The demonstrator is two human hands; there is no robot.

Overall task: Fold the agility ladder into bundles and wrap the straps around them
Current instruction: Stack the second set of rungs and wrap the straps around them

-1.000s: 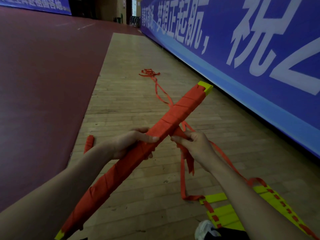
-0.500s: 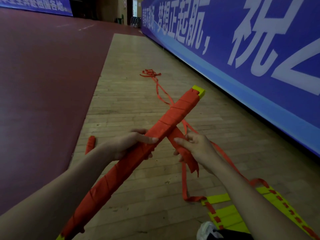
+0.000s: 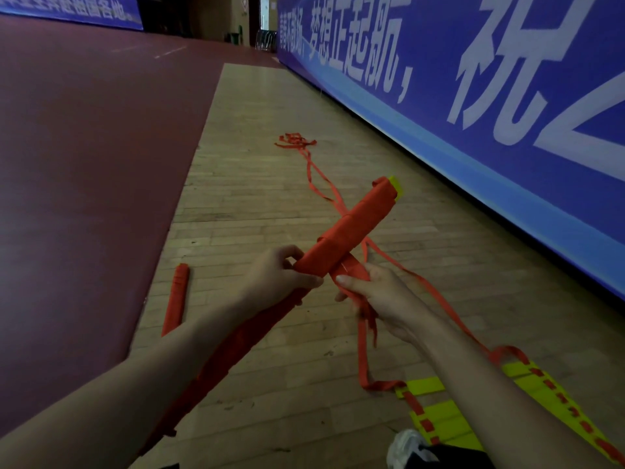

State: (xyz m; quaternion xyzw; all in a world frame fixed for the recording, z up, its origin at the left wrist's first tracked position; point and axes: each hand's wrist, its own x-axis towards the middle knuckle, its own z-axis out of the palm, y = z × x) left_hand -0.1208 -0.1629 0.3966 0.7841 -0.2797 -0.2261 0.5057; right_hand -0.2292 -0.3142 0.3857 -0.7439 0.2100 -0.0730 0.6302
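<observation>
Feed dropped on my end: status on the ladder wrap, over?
Left hand grips wrapped bundle. Right hand pinches strap against bundle. Strap tail trails on floor; nothing blocking.

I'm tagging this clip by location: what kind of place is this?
Probably an indoor sports hall: a pale wooden plank floor meets dark red court surfacing, a long blue banner with white characters lines the edge, and a yellow-runged agility ladder lies on the floor.

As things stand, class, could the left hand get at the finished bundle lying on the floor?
Probably not yet: the left hand grips the bundle being wrapped. Nothing lies between it and the floor bundle, so once freed it likely could.
</observation>
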